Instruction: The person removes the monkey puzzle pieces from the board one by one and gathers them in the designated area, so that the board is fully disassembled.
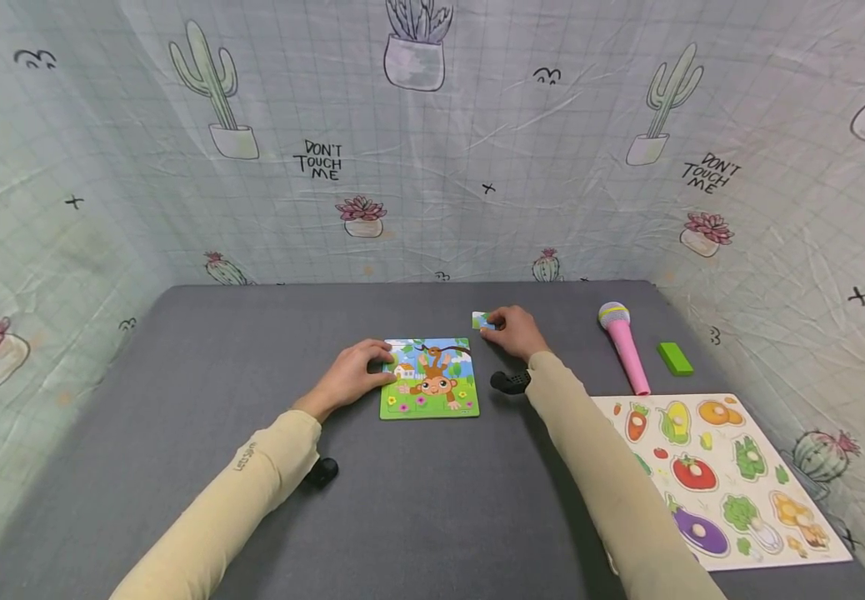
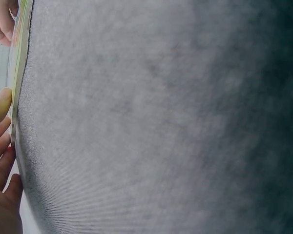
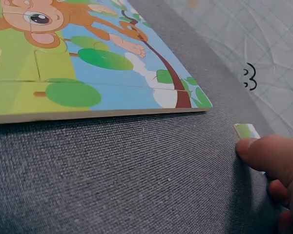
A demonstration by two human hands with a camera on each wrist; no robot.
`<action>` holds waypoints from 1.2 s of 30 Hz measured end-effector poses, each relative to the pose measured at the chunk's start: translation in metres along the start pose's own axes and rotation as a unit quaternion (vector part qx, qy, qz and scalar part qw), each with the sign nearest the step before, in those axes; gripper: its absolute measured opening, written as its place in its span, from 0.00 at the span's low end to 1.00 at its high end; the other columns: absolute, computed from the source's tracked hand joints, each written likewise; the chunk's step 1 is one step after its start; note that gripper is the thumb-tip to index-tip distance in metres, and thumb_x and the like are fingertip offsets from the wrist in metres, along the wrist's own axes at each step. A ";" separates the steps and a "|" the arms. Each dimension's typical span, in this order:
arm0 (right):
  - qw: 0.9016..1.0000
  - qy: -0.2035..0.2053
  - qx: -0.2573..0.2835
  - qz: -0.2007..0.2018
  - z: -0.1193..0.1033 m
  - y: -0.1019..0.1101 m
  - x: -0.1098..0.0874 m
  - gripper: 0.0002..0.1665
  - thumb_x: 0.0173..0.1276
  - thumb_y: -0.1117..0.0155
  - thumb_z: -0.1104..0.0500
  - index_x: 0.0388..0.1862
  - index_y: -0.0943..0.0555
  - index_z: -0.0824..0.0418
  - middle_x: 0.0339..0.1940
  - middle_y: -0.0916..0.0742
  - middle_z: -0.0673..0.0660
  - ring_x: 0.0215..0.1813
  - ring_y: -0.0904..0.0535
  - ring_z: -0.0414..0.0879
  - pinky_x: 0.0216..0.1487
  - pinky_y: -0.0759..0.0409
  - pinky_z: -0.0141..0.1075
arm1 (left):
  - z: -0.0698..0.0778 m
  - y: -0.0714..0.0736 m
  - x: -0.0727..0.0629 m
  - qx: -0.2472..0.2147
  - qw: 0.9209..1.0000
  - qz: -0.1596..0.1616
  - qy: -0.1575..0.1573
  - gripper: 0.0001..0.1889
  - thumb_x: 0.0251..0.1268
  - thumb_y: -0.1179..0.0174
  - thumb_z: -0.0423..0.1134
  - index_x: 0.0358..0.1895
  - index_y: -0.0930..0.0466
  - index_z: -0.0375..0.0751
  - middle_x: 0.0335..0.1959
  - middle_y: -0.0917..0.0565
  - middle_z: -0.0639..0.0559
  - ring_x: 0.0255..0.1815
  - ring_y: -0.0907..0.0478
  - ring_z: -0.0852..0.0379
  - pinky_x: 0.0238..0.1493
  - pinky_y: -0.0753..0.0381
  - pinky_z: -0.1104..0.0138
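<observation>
A square monkey picture puzzle (image 1: 432,379) lies flat on the grey table. At its left edge rests my left hand (image 1: 353,372), with fingertips near the upper left corner and the thumb lower down; the left wrist view shows these fingers (image 2: 1,153) against the puzzle's side. Beyond the puzzle's upper right corner, my right hand (image 1: 517,332) pinches a small puzzle piece (image 1: 479,320) with green, white and blue on it. In the right wrist view the thumb covers part of that piece (image 3: 245,130), and the other fingers are partly out of frame.
To the right lies a vegetable peg board (image 1: 702,475), partly under my right forearm. Behind it are a pink microphone (image 1: 627,350) and a green block (image 1: 675,358). A patterned cloth (image 1: 432,167) hangs along the table's back and sides.
</observation>
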State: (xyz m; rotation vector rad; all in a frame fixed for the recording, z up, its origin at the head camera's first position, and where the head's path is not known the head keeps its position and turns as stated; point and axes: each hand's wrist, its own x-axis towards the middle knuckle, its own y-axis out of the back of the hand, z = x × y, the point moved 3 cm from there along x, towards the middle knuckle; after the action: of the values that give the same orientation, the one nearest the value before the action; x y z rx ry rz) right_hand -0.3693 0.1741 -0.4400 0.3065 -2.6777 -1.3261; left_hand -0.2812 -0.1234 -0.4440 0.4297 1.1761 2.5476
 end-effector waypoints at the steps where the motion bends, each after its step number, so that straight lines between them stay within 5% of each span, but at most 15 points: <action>1: 1.000 0.000 -0.001 0.001 0.000 0.000 0.000 0.21 0.68 0.33 0.56 0.54 0.19 0.69 0.51 0.17 0.65 0.51 0.22 0.56 0.54 0.23 0.48 | -0.001 0.000 0.000 -0.002 1.000 -0.001 0.002 0.16 0.63 0.32 0.40 0.49 0.17 0.35 0.62 0.24 0.40 0.66 0.31 0.40 0.67 0.33 0.48; 21: 1.000 0.000 0.001 0.022 -0.015 -0.002 -0.001 0.21 0.71 0.37 0.55 0.56 0.20 0.68 0.52 0.21 0.65 0.52 0.25 0.56 0.53 0.24 0.49 | 0.000 0.000 0.000 0.004 1.000 0.001 0.000 0.17 0.62 0.32 0.41 0.50 0.17 0.35 0.62 0.24 0.40 0.66 0.30 0.41 0.67 0.33 0.48; 29: 0.995 0.036 0.073 -0.062 -0.053 -0.019 -0.012 0.19 0.75 0.42 0.55 0.59 0.21 0.62 0.56 0.19 0.59 0.55 0.23 0.53 0.52 0.21 0.46 | -0.004 0.001 0.001 -0.016 1.000 0.001 0.017 0.19 0.62 0.32 0.41 0.53 0.18 0.36 0.65 0.27 0.42 0.68 0.33 0.41 0.68 0.35 0.47; 36: 0.986 0.068 0.097 -0.119 -0.073 -0.043 -0.023 0.17 0.74 0.41 0.56 0.57 0.19 0.63 0.46 0.16 0.56 0.43 0.19 0.47 0.47 0.19 0.40 | -0.007 0.000 0.002 -0.039 0.999 0.001 0.018 0.19 0.62 0.31 0.40 0.53 0.17 0.36 0.64 0.25 0.43 0.68 0.33 0.42 0.69 0.35 0.49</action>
State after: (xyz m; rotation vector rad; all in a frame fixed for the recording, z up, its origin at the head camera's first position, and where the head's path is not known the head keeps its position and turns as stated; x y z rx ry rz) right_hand -0.3262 0.0982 -0.4307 0.7310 -2.7226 -1.0523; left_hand -0.2856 -0.1275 -0.4477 0.3678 1.0846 2.6042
